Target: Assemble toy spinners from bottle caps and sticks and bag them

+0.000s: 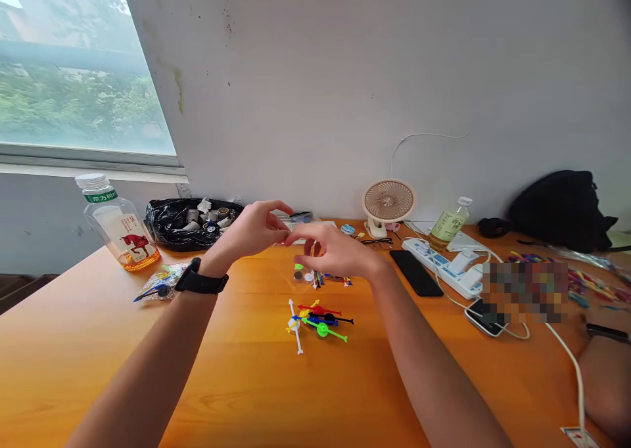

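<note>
My left hand [259, 228], with a black watch [201, 278] on its wrist, is raised over the table with thumb and fingers bent together. My right hand [332, 249] meets it at the fingertips, its fingers curled. Whatever lies between the fingertips is too small or hidden to make out. Below the hands is a cluster of plastic spinner arrows: a white arrow [294, 324], a green arrow [323, 330], a red arrow [319, 310], with yellow, blue and black ones among them. Behind these, partly under my right hand, lie small loose plastic parts [338, 279].
At left stand a tea bottle [125, 228], a clear bag of parts [165, 282] and a black trash bag [170, 221]. To the right are a fan [388, 201], phone [417, 272], power strip [438, 267] with cables and another bottle [449, 223]. Another person's arm [606, 382] rests far right.
</note>
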